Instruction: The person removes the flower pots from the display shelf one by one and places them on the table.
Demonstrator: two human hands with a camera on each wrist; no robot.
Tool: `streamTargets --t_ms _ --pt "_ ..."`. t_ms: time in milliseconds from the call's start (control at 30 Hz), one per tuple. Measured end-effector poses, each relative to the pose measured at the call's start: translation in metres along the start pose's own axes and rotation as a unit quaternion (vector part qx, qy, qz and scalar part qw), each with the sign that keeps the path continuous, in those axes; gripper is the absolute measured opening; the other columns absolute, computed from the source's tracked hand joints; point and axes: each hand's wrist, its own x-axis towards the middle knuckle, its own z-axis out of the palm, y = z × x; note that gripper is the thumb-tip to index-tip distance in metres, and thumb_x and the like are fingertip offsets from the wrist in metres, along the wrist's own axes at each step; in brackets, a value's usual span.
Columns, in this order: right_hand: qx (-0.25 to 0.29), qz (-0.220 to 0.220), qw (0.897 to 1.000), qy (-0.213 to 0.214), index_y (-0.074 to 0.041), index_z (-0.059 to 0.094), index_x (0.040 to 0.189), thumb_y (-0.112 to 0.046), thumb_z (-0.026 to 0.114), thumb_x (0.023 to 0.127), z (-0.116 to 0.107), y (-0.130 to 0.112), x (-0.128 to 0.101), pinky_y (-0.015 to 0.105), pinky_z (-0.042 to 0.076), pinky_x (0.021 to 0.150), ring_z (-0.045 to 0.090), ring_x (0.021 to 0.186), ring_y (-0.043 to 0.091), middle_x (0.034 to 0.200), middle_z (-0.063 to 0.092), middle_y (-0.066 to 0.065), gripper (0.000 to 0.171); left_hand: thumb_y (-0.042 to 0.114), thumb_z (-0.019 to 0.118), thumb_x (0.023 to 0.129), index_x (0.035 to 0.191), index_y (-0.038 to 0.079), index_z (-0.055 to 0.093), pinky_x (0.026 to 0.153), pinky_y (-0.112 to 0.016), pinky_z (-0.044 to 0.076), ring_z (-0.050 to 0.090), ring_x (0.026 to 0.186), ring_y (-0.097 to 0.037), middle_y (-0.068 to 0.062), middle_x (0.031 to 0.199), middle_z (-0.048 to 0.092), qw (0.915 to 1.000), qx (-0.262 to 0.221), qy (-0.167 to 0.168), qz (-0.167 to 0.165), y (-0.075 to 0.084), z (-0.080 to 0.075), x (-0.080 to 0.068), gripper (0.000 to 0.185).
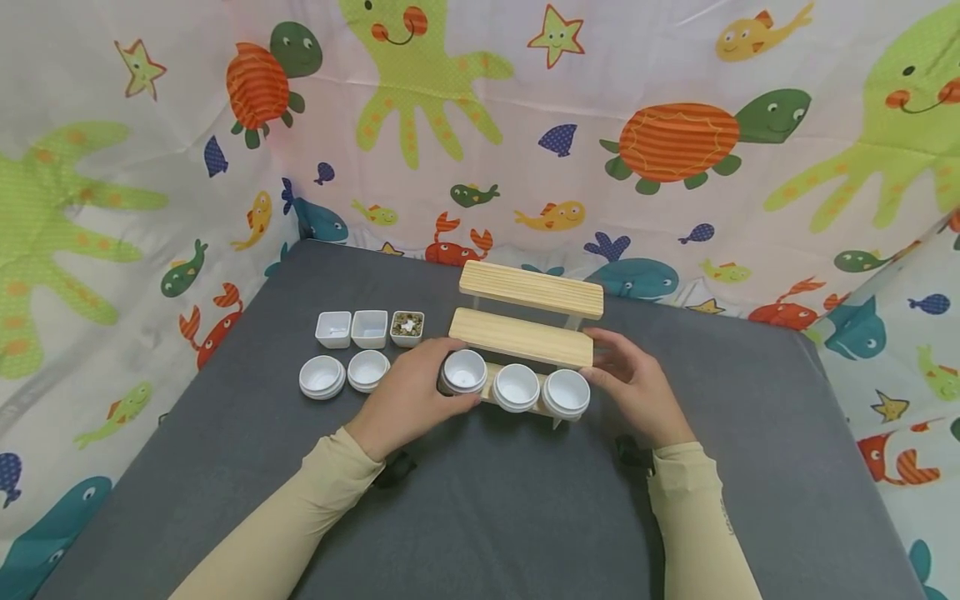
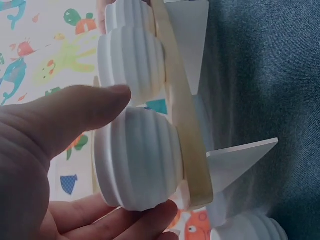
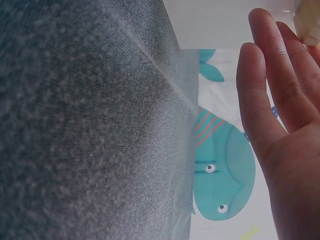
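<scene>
Both my arms are stretched forward, cream sleeves down to the wrists, forearms angling in toward each other. My left hand (image 1: 408, 398) is palm-down with the fingers curled, thumb and fingertips wrapped round something. From the left wrist view you can see the thumb (image 2: 85, 112) lying over the top and the fingers (image 2: 135, 220) hooked underneath. My right hand (image 1: 633, 385) is more relaxed, fingers straight and close together (image 3: 272, 85), palm facing inward, fingertips just touching at the far end.
</scene>
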Motion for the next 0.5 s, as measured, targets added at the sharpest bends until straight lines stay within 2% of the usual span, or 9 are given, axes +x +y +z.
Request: streamTargets --t_ms 300,400,500 --pt "-0.007 -0.003 1.000 0.003 -0.029 0.058 0.155 -0.035 0.081 0.098 0.0007 0.0004 0.0007 0.044 0.062 0.103 0.072 0.126 0.029 0.146 0.068 0.006 0.062 0.035 0.091 0.087 0.140 0.011 0.067 0.103 -0.043 0.059 0.070 0.118 -0.023 -0.007 0.132 0.072 0.9998 0.009 0.017 0.002 -0.0012 0.0038 0.0007 0.063" --pt "-0.007 -0.003 1.000 0.002 -0.029 0.057 0.155 -0.036 0.081 0.098 0.0007 0.0005 0.0006 0.043 0.062 0.103 0.072 0.126 0.029 0.146 0.068 0.006 0.062 0.035 0.091 0.087 0.140 0.011 0.067 0.104 -0.042 0.059 0.070 0.118 -0.023 -0.008 0.133 0.072 0.9998 0.009 0.017 0.004 -0.0014 0.0039 0.0005 0.063" --pt "-0.006 -0.001 1.000 0.001 -0.029 0.057 0.155 -0.036 0.081 0.098 0.0006 0.0005 0.0005 0.034 0.062 0.101 0.072 0.127 0.029 0.146 0.068 0.006 0.062 0.035 0.091 0.087 0.141 0.011 0.067 0.104 -0.043 0.059 0.070 0.119 -0.023 -0.008 0.134 0.072 0.9998 0.005 0.019 0.004 -0.0013 0.0028 -0.0004 0.063"
